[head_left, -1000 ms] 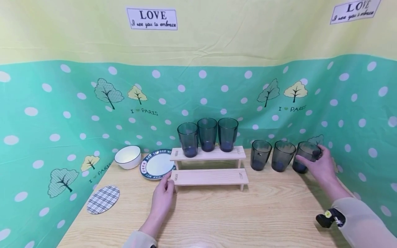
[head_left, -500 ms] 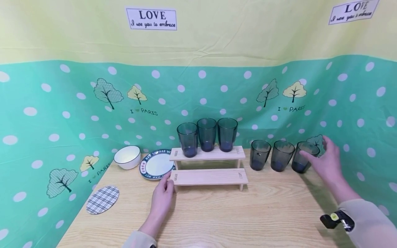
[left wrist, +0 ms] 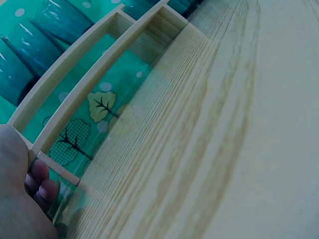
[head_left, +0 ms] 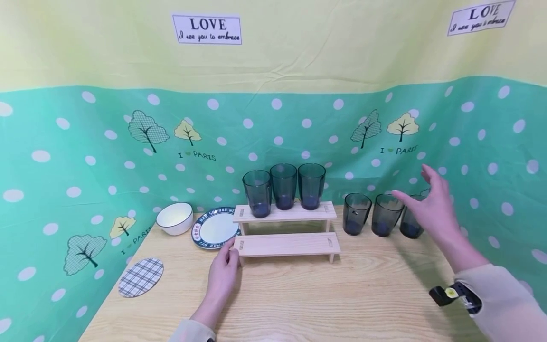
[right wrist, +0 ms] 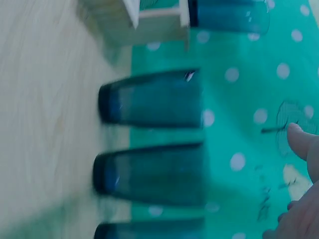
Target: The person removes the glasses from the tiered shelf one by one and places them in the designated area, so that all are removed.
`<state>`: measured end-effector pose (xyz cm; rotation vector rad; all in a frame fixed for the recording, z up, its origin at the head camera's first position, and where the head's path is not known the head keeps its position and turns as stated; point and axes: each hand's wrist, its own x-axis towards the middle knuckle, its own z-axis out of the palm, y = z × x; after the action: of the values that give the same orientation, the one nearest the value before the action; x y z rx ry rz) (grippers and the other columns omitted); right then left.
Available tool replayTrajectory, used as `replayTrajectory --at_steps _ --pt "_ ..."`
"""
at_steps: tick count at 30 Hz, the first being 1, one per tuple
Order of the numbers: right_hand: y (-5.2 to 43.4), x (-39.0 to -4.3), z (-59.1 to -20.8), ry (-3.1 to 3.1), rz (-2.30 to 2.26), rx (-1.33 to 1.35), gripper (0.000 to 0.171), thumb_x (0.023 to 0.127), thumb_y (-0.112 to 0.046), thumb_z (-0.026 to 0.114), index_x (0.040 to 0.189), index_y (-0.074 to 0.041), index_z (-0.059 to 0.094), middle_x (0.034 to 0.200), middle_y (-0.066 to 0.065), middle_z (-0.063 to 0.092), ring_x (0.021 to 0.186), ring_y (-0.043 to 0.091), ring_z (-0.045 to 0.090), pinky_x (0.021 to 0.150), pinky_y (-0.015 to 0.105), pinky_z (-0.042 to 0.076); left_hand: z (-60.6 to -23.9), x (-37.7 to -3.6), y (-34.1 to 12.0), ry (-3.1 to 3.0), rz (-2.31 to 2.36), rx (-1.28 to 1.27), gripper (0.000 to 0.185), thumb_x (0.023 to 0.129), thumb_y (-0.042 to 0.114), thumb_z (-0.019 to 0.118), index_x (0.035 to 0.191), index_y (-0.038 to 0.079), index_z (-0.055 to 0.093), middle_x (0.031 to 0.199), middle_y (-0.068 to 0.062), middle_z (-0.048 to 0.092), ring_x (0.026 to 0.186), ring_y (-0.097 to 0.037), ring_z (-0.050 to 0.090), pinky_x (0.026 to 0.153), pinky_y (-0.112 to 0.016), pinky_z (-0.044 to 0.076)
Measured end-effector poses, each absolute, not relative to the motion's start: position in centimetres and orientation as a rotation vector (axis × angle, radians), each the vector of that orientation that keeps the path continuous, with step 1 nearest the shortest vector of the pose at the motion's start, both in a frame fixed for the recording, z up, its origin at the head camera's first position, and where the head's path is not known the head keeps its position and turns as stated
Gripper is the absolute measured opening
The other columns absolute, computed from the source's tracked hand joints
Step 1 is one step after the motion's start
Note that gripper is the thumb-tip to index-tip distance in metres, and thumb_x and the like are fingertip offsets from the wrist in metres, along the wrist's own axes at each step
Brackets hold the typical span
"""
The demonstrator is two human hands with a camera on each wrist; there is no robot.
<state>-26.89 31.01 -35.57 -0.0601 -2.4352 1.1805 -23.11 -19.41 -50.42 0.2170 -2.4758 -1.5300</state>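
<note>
Left hand [head_left: 223,270]: fingers curled on left end of rack [head_left: 288,243]. Right hand [head_left: 433,209]: empty, thumb and fingers spread wide, near three glasses [head_left: 385,217] right of rack. Upper shelf [head_left: 285,215]: three more glasses [head_left: 284,187], upright. Advisable: rack braced; any glass gripped around its middle.

Head view: far-R smoky-glass tumbler [head_left: 410,227] is partly covered by bare R hand [head_left: 432,213]; R edge of round blue-rimmed white plate [head_left: 217,228] is hidden by two-tier pale-wood stand [head_left: 288,243], whose sm. end marks [head_left: 241,245] can't be read. Beige R sleeve [head_left: 497,299] is cut off at R & btm. L wrist view: bare L hand [left wrist: 21,194] is cropped by L edge. R wrist view: that tumbler is cut off at btm, R hand cropped at R edge.
</note>
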Motion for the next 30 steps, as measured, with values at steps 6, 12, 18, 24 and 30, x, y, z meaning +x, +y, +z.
replayTrajectory --at_steps 6,12,18,24,30 --pt "27.2 -26.9 -34.2 -2.404 1.245 0.044 0.112 0.1 -0.048 0.081 0.179 -0.018 0.008 0.177 0.025 0.017 0.161 0.051 0.021 0.125 0.071 0.022 -50.5 -23.1 -19.4 -2.48 -1.542 0.216 0.052 0.116 0.023 0.044 0.165 0.008 0.05 0.093 -0.006 0.067 0.093 -0.022 0.06 0.09 -0.041 0.048" --pt "23.5 -27.5 -33.4 -2.377 1.337 0.161 0.112 0.098 -0.044 0.085 0.179 -0.024 0.011 0.176 0.018 0.022 0.163 0.042 0.023 0.13 0.061 0.022 -50.4 -23.0 -19.5 -2.487 -1.531 0.222 0.052 0.116 0.023 0.045 0.166 0.008 0.049 0.095 -0.005 0.066 0.099 -0.023 0.061 0.091 -0.042 0.048" --pt "20.5 -28.4 -33.4 -2.375 1.397 0.27 0.112 0.097 -0.038 0.088 0.179 -0.023 0.013 0.177 0.016 0.024 0.162 0.038 0.027 0.13 0.057 0.024 -50.4 -22.9 -19.4 -2.488 -1.546 0.23 0.052 0.116 0.023 0.045 0.166 0.009 0.049 0.094 -0.006 0.064 0.098 -0.024 0.06 0.089 -0.041 0.048" --pt "18.1 -29.7 -33.5 -2.403 1.468 0.322 0.11 0.098 -0.035 0.087 0.179 -0.02 0.014 0.177 0.017 0.024 0.162 0.038 0.028 0.13 0.056 0.026 -50.3 -22.8 -19.4 -2.483 -1.548 0.22 0.052 0.116 0.023 0.045 0.166 0.008 0.048 0.093 -0.006 0.066 0.094 -0.022 0.06 0.088 -0.04 0.048" --pt "16.2 -31.1 -34.2 -2.431 1.554 0.357 0.108 0.1 -0.034 0.086 0.179 -0.019 0.013 0.177 0.016 0.025 0.163 0.037 0.027 0.13 0.055 0.027 -50.4 -22.8 -19.4 -2.471 -1.573 0.205 0.052 0.116 0.022 0.045 0.166 0.009 0.049 0.091 -0.006 0.067 0.083 -0.021 0.058 0.081 -0.037 0.048"
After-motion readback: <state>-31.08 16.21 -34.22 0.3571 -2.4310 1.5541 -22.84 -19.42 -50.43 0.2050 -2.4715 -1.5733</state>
